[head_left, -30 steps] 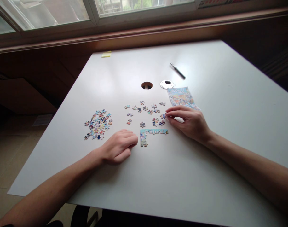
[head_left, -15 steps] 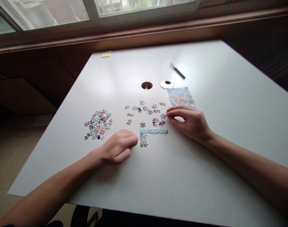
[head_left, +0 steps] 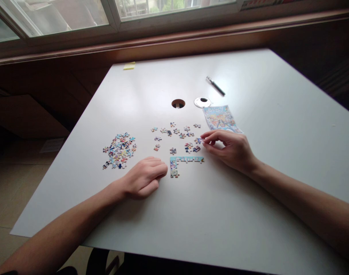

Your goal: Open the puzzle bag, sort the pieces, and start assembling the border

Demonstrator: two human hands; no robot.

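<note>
My left hand rests on the table with its fingers curled closed; the inside of the fist is hidden. Just right of it lies a joined L-shaped puzzle section, with a light-blue top edge. At the upper right of this section, my right hand pinches a small puzzle piece between thumb and index finger, close to the tabletop. Several loose puzzle pieces are scattered above the joined section. A dense pile of puzzle pieces lies to the left of my left hand.
A printed picture sheet lies beyond my right hand. Farther back are a round metal cover, an open hole in the white table and a dark pen. A yellow sticky note sits at the far edge.
My right index finger and thumb have shifted slightly, and more of the piece at their tips shows. My left hand stays in place.
</note>
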